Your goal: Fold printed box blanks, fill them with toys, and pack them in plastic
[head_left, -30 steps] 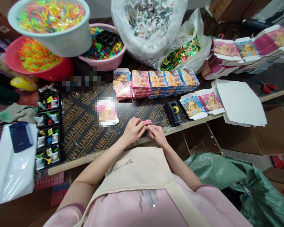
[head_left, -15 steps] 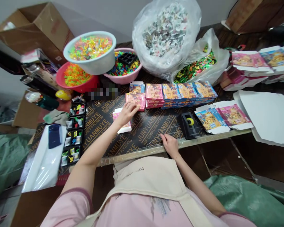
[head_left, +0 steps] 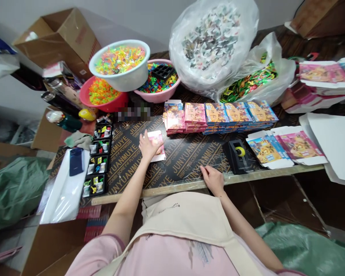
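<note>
My left hand [head_left: 149, 147] lies over a small pink carton [head_left: 158, 154] with white flaps on the dark plywood table. Its fingers are spread, thumb to the right across the carton's printed face. At the table's front edge rests my right hand [head_left: 214, 178], fingers curled in and nothing visible in them. Beyond the hands runs a row of stacked cartons: a pink one [head_left: 175, 120] leaning at the left end, another pink stack [head_left: 194, 114], then several blue stacks [head_left: 238, 112]. A black tape dispenser [head_left: 235, 156] stands to the right of my right hand.
Black trays [head_left: 99, 165] of small toys line the left, beside a phone [head_left: 76, 162] on white plastic. Behind stand a white basin [head_left: 123, 81], red and pink basins, and plastic bags [head_left: 176, 50] of packets. Flat unfolded cartons [head_left: 300, 145] lie at right.
My left hand has left the pink carton at the row's left end and come down toward me onto the nearer pink carton, fingers spreading. My right hand stays at the table edge.
</note>
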A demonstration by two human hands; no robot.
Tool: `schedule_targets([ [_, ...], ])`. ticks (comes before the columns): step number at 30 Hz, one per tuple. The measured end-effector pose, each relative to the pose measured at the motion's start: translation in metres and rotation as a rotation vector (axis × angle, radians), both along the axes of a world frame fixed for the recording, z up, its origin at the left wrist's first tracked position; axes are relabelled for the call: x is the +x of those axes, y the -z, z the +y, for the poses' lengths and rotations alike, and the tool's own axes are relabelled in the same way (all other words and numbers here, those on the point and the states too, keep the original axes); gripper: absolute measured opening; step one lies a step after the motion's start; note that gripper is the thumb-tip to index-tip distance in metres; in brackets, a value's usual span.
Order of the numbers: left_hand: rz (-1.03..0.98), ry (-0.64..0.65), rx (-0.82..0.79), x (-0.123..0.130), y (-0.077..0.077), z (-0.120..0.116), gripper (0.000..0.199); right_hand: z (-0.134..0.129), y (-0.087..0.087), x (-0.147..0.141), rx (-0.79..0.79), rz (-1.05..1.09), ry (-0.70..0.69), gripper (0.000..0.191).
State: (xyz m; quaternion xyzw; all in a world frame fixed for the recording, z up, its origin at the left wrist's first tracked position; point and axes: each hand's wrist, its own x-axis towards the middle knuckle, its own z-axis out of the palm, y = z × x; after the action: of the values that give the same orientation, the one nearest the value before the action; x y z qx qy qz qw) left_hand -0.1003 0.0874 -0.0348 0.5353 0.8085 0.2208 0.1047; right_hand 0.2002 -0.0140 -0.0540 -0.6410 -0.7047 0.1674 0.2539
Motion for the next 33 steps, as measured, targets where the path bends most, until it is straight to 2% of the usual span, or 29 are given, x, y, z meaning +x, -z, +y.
schedule_targets([
  [2, 0.022, -0.08, -0.103, -0.001, 0.002, -0.016, 0.112, 0.0, 0.0, 0.001, -0.019, 0.0, -0.005, 0.067],
  [4, 0.03, -0.095, -0.135, 0.001, 0.003, -0.023, 0.12, 0.0, -0.001, 0.001, -0.046, 0.004, -0.011, 0.067],
  [7, 0.006, -0.103, -0.14, -0.002, 0.0, -0.021, 0.125, 0.002, -0.001, 0.003, -0.086, 0.043, -0.013, 0.067],
  [10, -0.023, -0.093, -0.202, -0.013, -0.005, -0.013, 0.122, 0.006, -0.003, 0.003, -0.126, 0.148, -0.012, 0.065],
  [13, -0.088, -0.093, -0.231, -0.026, -0.007, -0.005, 0.111, 0.013, -0.008, 0.0, -0.152, 0.283, -0.042, 0.061],
  [16, -0.244, -0.146, -0.154, -0.038, -0.004, -0.003, 0.097, 0.019, -0.017, -0.009, -0.142, 0.351, -0.104, 0.054],
  [19, -0.556, -0.243, 0.028, -0.047, -0.003, -0.007, 0.065, 0.024, -0.026, -0.021, -0.133, 0.379, -0.181, 0.047],
  [21, -0.733, -0.263, 0.131, -0.05, -0.005, -0.013, 0.042, 0.027, -0.031, -0.029, -0.134, 0.395, -0.227, 0.044],
  [22, -0.782, -0.257, 0.163, -0.051, -0.008, -0.018, 0.036, 0.028, -0.033, -0.033, -0.132, 0.405, -0.247, 0.043],
  [26, -0.868, -0.184, 0.231, -0.04, -0.026, -0.043, 0.032, 0.036, -0.043, -0.051, -0.118, 0.48, -0.317, 0.03],
  [29, -0.895, 0.011, 0.272, -0.012, -0.042, -0.068, 0.027, 0.046, -0.053, -0.067, -0.084, 0.542, -0.378, 0.026],
  [31, -0.845, 0.158, 0.253, 0.011, -0.051, -0.085, 0.02, 0.053, -0.061, -0.077, -0.042, 0.544, -0.399, 0.032],
  [33, -0.78, 0.249, 0.259, 0.032, -0.056, -0.099, 0.018, 0.057, -0.068, -0.084, -0.008, 0.517, -0.4, 0.03],
])
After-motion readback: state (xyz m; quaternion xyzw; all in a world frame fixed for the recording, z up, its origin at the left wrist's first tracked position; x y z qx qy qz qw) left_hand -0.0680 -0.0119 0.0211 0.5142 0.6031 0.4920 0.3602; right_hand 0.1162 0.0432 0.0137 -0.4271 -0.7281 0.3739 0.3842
